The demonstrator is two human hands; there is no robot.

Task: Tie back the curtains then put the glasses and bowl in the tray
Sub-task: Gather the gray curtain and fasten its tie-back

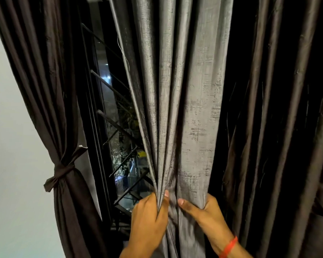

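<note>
At the window, head view: left hand (149,218) and right hand (205,213) both clamped on the grey curtain (185,108), bunching its folds low down, thumbs near each other. Left brown curtain (50,90) is already tied with its tie (61,172). Step looks like gathering; next needs a tie for this bunch, none visible; glasses, bowl, tray out of view.

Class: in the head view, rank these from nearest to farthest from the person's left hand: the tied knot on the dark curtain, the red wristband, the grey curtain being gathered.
1. Grey curtain: gripped by the left hand itself.
2. Red wristband: on the right wrist, just to the right.
3. Tied knot: far to the left and higher, on the dark curtain beside the wall.
</note>
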